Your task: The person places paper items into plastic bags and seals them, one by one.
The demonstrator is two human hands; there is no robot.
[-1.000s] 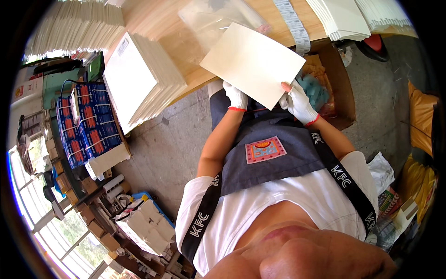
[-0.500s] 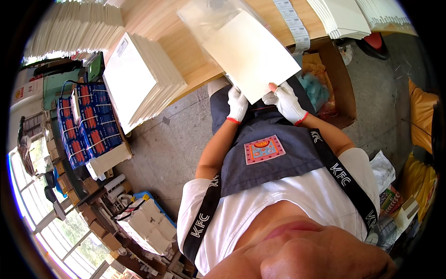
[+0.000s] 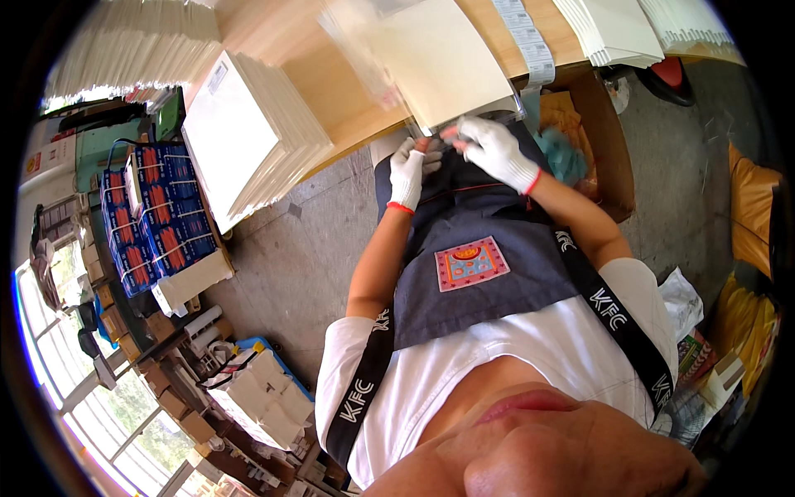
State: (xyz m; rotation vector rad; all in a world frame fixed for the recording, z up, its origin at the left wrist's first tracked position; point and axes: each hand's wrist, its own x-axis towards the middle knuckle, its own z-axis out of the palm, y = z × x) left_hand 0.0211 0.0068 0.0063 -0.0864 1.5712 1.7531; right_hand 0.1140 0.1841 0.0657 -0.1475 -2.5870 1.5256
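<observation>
A cream-white sheet [image 3: 443,62] lies at the table's front edge, inside or on a clear plastic sleeve [image 3: 361,50] whose left side is blurred. My left hand [image 3: 407,172], in a white glove with a red cuff and bare fingertips, is just below the sheet's near left corner, its fingers apart. My right hand [image 3: 497,156], gloved alike, is below the sheet's near edge, fingers stretched toward the left hand and smeared by motion. I see nothing held in either hand. Both hands are over the lap of my dark apron [image 3: 464,207].
A tall stack of white sheets [image 3: 236,137] stands left on the wooden table [image 3: 348,103]. A strip of printed labels [image 3: 526,41] hangs over the edge, with more white stacks [image 3: 609,31] to its right. Below is an open cardboard box [image 3: 609,149] with plastic waste. Blue-red packs [image 3: 157,219] stand left.
The sheet has moved away from me onto the table. Both hands have let go of its near end. My right hand has moved up and left, toward the left hand.
</observation>
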